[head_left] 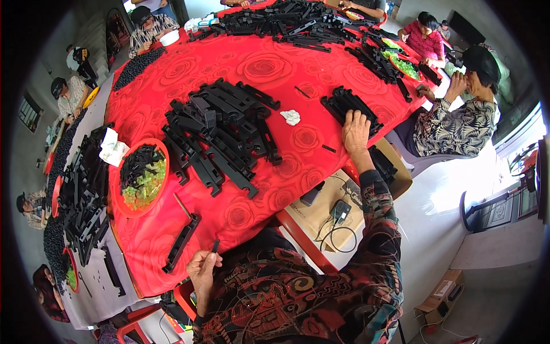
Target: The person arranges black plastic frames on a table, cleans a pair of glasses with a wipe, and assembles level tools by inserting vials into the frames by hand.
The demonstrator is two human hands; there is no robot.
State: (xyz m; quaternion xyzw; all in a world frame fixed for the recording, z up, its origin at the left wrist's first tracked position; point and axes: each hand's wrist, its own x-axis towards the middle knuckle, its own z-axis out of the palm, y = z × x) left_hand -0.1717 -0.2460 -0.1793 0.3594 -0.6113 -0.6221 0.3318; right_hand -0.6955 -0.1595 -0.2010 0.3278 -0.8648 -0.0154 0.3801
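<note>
Near the table's front edge, my left hand [203, 268] is closed in a pinch on a small black strip [216, 245], whose tip sticks up past the fingers. My right hand [356, 131] reaches across to the right and lies over a row of long black plastic parts [342, 102], its fingers extended on top of them. Just beyond my left hand lies a single black plastic part [182, 243], with a thin stick [182, 204] by its far end. A large heap of similar black parts [220, 129] is in the middle.
A red bowl [166, 192] holds black strips and yellow-green pieces at the left. Crumpled white tissue [291, 117] sits between the heaps on the red tablecloth [263, 67]. A cardboard box [401, 166] stands below the right edge. Several people work around the tables, one [458, 126] at the right.
</note>
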